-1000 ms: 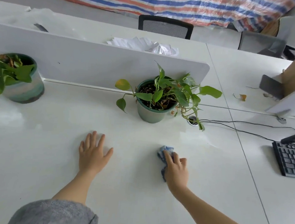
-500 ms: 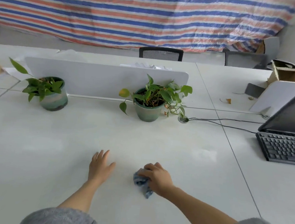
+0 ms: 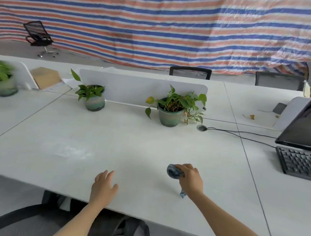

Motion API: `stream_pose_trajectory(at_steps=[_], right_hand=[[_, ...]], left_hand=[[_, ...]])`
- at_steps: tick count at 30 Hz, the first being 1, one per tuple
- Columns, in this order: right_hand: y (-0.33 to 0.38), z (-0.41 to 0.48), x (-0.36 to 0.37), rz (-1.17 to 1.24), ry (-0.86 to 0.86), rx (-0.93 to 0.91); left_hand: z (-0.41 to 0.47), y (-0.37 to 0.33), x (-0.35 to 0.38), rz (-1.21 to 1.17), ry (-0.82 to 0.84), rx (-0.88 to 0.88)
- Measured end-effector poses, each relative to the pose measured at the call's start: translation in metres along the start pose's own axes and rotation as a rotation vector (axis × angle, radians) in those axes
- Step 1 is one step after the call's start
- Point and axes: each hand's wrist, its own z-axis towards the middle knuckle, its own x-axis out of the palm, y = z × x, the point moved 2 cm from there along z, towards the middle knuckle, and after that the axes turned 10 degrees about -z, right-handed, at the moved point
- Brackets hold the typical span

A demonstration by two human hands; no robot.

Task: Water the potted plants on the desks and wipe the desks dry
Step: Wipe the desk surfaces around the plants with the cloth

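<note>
My right hand [image 3: 190, 179] grips a bunched blue cloth [image 3: 174, 172] just above the white desk [image 3: 130, 149], near its front right. My left hand [image 3: 103, 187] lies flat and open on the desk near the front edge. A green potted plant [image 3: 171, 109] stands at the back of the desk in front of a white divider [image 3: 134, 88]. A second potted plant [image 3: 93, 99] stands to its left. A third potted plant [image 3: 2, 81] sits blurred at the far left on the neighbouring desk. A pale smear [image 3: 68, 149] marks the desk left of centre.
A black monitor [image 3: 307, 120] and keyboard [image 3: 301, 163] occupy the right desk, with a cable [image 3: 242, 133] running to a grommet hole. A cardboard box [image 3: 46, 77] lies at the back left. Office chairs stand behind the desks and one chair [image 3: 105, 223] below me.
The view has pulled back and up. My right hand lifted the cloth off the desk and bunched it in its fingers. My left hand slid back to the front edge.
</note>
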Motion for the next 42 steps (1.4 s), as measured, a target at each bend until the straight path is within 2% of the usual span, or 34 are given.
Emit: stream_pose_trajectory(at_steps=[10, 18, 27, 34, 39, 42], right_hand=[[0.087, -0.031, 0.036, 0.003, 0.115, -0.26], [0.204, -0.044, 0.087, -0.037, 0.173, -0.461], [0.357, -0.059, 0.159, -0.045, 0.188, -0.484], [0.408, -0.044, 0.178, 0.064, 0.127, -0.322], [0.436, 0.008, 0.169, 0.697, 0.155, 0.144], [0.459, 0.041, 0.171, 0.857, 0.218, 0.261]], left_hand=[[-0.058, 0.087, -0.074, -0.03, -0.167, -0.158], [-0.079, 0.167, -0.133, -0.125, -0.273, -0.21], [-0.072, 0.311, -0.228, -0.115, -0.32, -0.245], [-0.024, 0.359, -0.266, -0.131, -0.245, -0.2], [0.045, 0.357, -0.277, -0.14, -0.217, -0.087], [0.082, 0.36, -0.282, -0.131, -0.185, -0.082]])
